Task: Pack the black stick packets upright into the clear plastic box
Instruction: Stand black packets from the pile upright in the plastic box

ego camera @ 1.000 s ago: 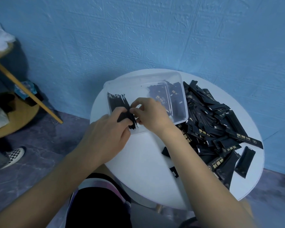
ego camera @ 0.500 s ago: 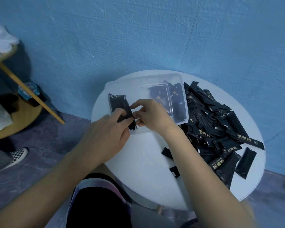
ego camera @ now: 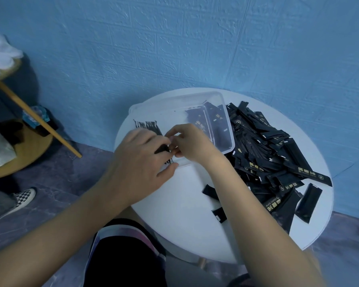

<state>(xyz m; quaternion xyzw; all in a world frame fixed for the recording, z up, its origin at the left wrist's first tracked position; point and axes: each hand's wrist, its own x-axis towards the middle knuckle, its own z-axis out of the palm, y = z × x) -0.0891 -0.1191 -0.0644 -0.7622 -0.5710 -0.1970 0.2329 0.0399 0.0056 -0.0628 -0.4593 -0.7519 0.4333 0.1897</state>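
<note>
A clear plastic box (ego camera: 174,104) sits at the back left of the round white table (ego camera: 184,204). A row of black stick packets (ego camera: 146,126) stands upright along the box's left end. My left hand (ego camera: 141,164) and my right hand (ego camera: 192,142) meet over the box's front left corner, both pinching a black packet (ego camera: 163,149) there. More packets show through the box's right wall (ego camera: 214,121). A big loose heap of black packets (ego camera: 263,154) lies right of the box.
Two small black packets (ego camera: 210,191) (ego camera: 220,214) lie apart near my right forearm. A wooden side table (ego camera: 19,141) with a slanted leg stands at the left by the blue wall. Someone's checkered shoe (ego camera: 23,197) is on the floor.
Both hands stay at the box's front left corner. My left hand has slid a little forward over the packets, its thumb now on the box's front rim.
</note>
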